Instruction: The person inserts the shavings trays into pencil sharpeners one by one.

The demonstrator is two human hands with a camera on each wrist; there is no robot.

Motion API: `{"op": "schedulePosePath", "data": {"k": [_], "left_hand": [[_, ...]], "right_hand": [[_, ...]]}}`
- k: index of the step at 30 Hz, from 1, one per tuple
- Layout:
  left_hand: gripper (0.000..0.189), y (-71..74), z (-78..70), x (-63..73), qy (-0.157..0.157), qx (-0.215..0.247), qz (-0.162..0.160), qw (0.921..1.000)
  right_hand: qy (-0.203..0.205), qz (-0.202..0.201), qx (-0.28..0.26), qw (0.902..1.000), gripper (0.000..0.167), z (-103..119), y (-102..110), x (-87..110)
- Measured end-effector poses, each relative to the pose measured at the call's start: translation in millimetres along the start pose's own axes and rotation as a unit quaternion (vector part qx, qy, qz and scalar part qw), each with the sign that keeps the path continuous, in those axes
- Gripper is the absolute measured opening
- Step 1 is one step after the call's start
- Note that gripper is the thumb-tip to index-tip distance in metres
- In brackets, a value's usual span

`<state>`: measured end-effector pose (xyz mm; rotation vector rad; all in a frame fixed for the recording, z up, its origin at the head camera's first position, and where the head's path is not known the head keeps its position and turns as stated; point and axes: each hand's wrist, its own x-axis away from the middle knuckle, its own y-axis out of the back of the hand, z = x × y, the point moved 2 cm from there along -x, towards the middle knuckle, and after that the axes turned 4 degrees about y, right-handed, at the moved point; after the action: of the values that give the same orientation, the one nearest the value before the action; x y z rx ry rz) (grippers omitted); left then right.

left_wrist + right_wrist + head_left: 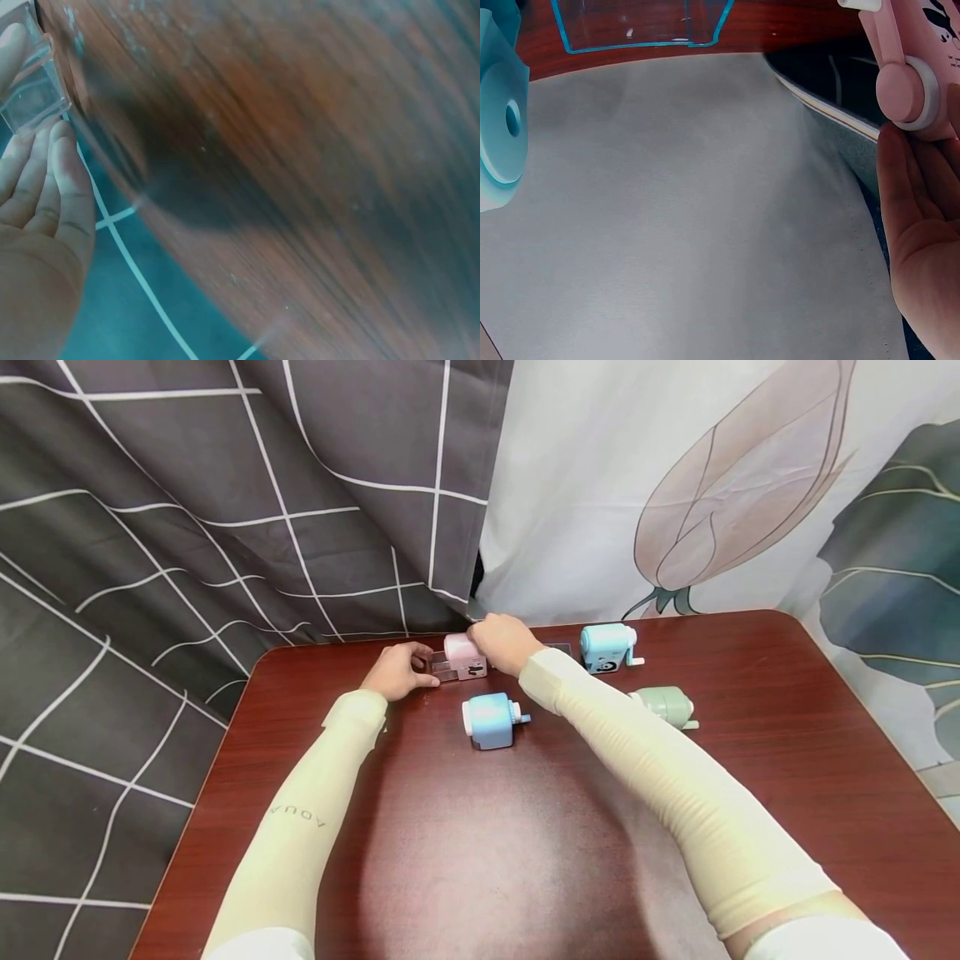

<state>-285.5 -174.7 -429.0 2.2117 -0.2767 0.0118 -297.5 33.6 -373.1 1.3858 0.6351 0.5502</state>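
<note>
At the far edge of the dark red wooden table [480, 860], both hands work at the pink crank pencil sharpener [462, 652], which stands left of centre with its panda print facing near. The right hand [504, 642] grips it from the right, fingertips against the crank side; the thumb's place cannot be told. The left hand [395, 672] curves loosely about the left end of a clear plastic box [444, 667], thumb on the near side, fingers on the far. Whether the sharpener sits in that box or just beside it cannot be told. The step in hand looks like setting sharpener and box against each other, so the next move probably calls for the left hand to steady the box while the right squares the body up before releasing. To the right lie a clear tray [630, 22] and the turquoise sharpener [603, 648]; nearer are the blue sharpener [491, 722] and, partly behind the right sleeve [656, 772], the green sharpener [667, 704].
</note>
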Motion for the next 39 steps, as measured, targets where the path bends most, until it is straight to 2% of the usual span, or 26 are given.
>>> {"op": "schedulePosePath", "data": {"k": [5, 17, 26, 39], "left_hand": [[0.055, -2.1, -0.9, -2.3, -0.007, 0.002, 0.003, 1.0000], [0.054, -4.8, -5.9, -3.3, -0.008, 0.005, 0.005, 0.9999], [0.051, -6.9, -8.6, -6.5, -0.023, -0.002, 0.004, 0.9997], [0.053, -8.7, -12.0, -8.5, -0.016, -0.004, 0.010, 0.9998]], "right_hand": [[-0.006, 0.011, 0.009, 0.9999, 0.016, 3.6, 3.1, 0.1], [0.002, 0.005, 0.020, 0.9998, 0.017, 6.3, 6.4, 2.7], [0.002, 0.004, 0.021, 0.9998, 0.017, 6.8, 5.6, 1.9], [0.001, 0.015, 0.027, 0.9995, 0.018, 8.5, 8.3, 1.9]]}}
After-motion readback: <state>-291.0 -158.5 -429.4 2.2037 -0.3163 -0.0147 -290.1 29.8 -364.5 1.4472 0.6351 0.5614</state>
